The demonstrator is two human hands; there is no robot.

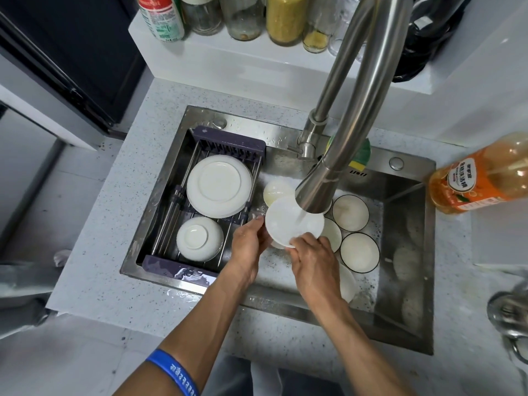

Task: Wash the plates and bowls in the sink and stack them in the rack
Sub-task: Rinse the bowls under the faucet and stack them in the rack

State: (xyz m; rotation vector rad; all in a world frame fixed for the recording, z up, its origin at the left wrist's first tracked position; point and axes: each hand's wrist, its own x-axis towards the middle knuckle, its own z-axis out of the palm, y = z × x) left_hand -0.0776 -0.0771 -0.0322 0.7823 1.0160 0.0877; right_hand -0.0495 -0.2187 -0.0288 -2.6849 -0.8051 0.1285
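A blue printed wristband (pixel 174 372) circles the left forearm at the near edge of the view. Both hands hold one small round white plate (pixel 294 221) over the stainless steel sink (pixel 400 281): the left hand (pixel 248 244) grips its left rim with curled fingers, and the right hand (pixel 311 258) pinches its near rim, fingers folded over the edge. Water from the brushed steel pull-down faucet (pixel 337 155) falls on the plate's glossy wet face, which looks clean and tilts slightly toward the person. Beneath and to the right, the sudsy basin holds several white bowls with thin dark rims (pixel 359 252), lying open side up and touching one another, with a pale bowl (pixel 275 190) just behind the held plate; the basin's right part is bare wet steel. Across the sink's left side sits a dark purple rack with steel bars (pixel 177 270), holding an upturned white bowl (pixel 199 238) near the front and an upturned stack of white plates (pixel 219 185) behind it, close together. An orange dish-soap bottle (pixel 483 175) lies tipped at the sink's right rim. On the white ledge (pixel 257 55) beyond stand glass jars (pixel 285 18).
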